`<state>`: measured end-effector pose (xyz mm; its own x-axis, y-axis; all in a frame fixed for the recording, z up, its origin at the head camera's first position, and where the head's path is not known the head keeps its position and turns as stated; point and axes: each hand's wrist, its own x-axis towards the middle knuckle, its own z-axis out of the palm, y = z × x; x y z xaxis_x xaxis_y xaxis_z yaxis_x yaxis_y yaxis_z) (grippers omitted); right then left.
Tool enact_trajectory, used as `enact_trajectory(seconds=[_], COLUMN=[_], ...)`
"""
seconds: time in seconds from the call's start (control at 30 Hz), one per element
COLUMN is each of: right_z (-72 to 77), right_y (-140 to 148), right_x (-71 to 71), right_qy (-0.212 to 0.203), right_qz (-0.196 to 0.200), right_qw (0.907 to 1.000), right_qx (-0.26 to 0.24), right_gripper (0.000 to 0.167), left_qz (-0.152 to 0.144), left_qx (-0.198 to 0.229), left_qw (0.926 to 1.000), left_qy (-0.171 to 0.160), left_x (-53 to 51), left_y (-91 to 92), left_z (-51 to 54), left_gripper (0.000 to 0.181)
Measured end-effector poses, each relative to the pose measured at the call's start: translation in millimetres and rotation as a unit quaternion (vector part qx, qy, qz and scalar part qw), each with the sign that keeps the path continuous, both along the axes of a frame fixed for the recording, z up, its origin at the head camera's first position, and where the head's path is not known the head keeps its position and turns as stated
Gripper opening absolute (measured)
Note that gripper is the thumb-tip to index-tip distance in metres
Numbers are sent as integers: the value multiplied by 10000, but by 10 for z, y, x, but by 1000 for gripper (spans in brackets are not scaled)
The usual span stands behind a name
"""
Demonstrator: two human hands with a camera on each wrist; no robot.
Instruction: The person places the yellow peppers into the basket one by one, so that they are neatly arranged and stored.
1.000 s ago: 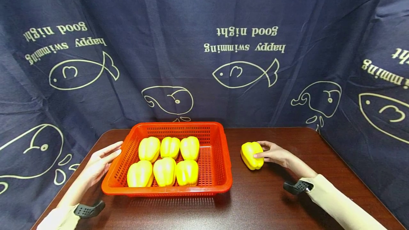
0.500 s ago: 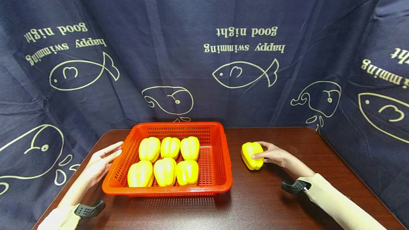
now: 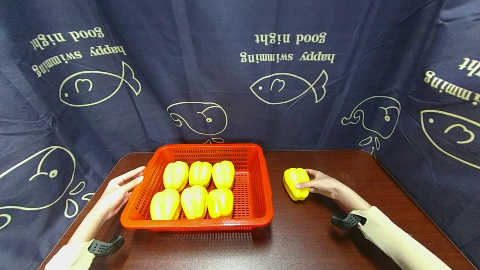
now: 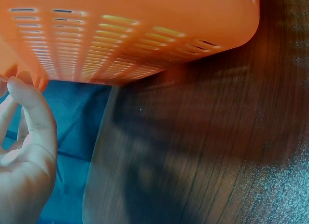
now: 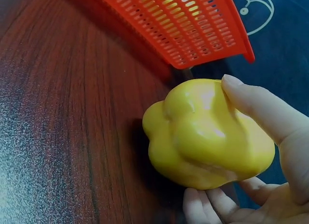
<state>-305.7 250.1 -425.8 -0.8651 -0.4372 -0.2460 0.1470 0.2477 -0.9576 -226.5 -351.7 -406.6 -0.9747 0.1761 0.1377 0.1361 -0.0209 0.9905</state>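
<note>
My right hand (image 3: 325, 184) grips a yellow bell pepper (image 3: 295, 182) to the right of the red basket (image 3: 267, 203). In the right wrist view the thumb presses one side of the pepper (image 5: 207, 132) and the fingertips lie against the other. Whether its underside touches the table cannot be told. My left hand (image 3: 114, 193) touches the basket's left rim with fairly straight fingers; in the left wrist view the thumb (image 4: 36, 101) is near the rim's corner. Inside the basket, several yellow bell peppers (image 3: 194, 201) lie in two rows, towards its left and middle.
A dark brown wooden table (image 3: 300, 236) carries the basket. Bare mesh floor (image 3: 241, 195) shows at the basket's right end. Behind and at both sides hangs a navy curtain (image 3: 225, 53) with fish and whale drawings, close to the table's edges.
Almost nothing differs. My right hand keeps its grip on the bell pepper in nearly the same place, and my left hand stays at the basket's rim.
</note>
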Motion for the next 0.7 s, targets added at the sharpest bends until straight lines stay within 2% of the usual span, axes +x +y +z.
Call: enact_trajectory(seconds=[0.2, 0.27, 0.37, 0.43, 0.57, 0.7], right_z=[4, -4, -15, -20, -15, -5], right_y=[2, 10, 30, 43, 64, 81], right_x=[16, 14, 11, 10, 14, 25], right_qy=[-29, -44, -52, -63, -116, -115], right_qz=[62, 91, 122, 130, 140, 169], right_qw=[9999, 9998, 9996, 9994, 9991, 9992], right_qx=[-108, -180, -258, -306, -377, -358], right_gripper=[86, 85, 84, 83, 79, 79], left_qz=[-206, -194, -153, -205, -35, 189], left_qx=[234, 248, 117, 189, 104, 29], left_qw=[9995, 9995, 9998, 9995, 9999, 9998], left_qy=[47, 72, 73, 141, 72, -38], left_x=[9, 6, -19, -52, -52, 1], left_y=[-1, -3, -23, -56, -58, -1], left_z=[-4, -13, -41, -85, -82, -7], left_gripper=[37, 37, 35, 37, 36, 36])
